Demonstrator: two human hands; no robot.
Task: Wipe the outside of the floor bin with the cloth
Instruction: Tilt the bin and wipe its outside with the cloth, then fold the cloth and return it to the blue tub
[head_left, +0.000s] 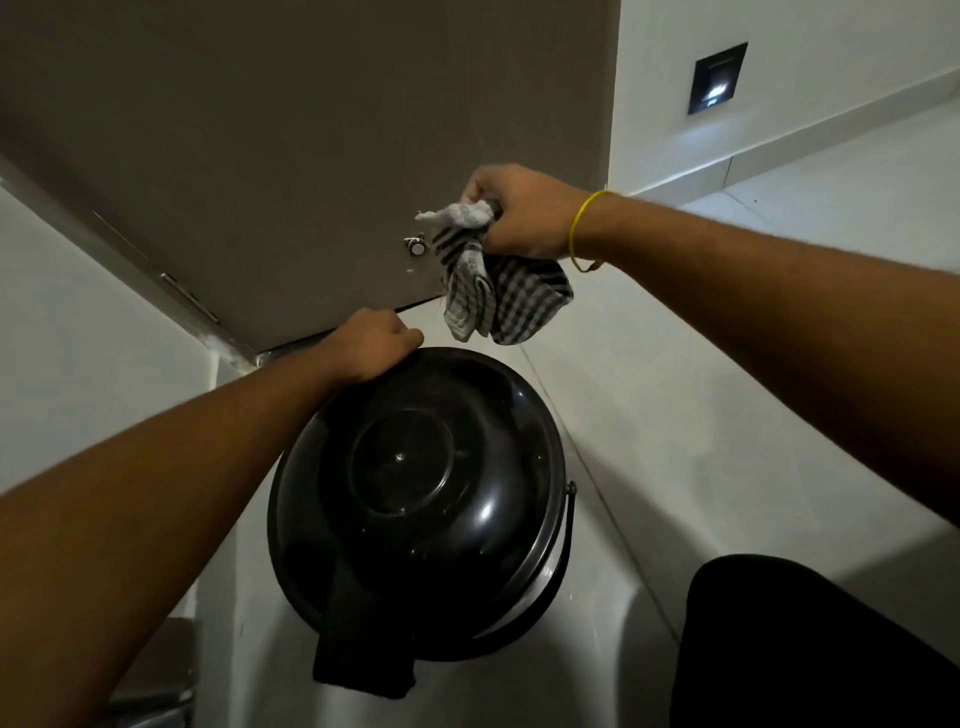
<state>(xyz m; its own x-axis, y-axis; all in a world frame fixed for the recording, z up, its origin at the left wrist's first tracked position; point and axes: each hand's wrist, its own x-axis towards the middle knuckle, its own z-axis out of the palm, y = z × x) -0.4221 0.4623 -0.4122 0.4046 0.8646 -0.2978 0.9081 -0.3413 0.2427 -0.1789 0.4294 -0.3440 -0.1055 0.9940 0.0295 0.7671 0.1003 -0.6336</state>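
Note:
A round, glossy black floor bin (415, 499) stands on the pale tiled floor below me, seen from above with its domed lid closed. A thin carry handle curves along its right side and a black pedal sticks out at its near edge. My left hand (371, 343) is closed over the far rim of the lid. My right hand (519, 215) is raised above and beyond the bin, fist closed on a grey and white checked cloth (488, 291) that hangs down in the air, clear of the bin.
A brown door (291, 156) with a small metal latch (415, 245) stands just behind the bin. White walls close in on the left. A lit recessed wall light (717, 78) is at the upper right. My dark-clothed knee (810, 644) is at the lower right.

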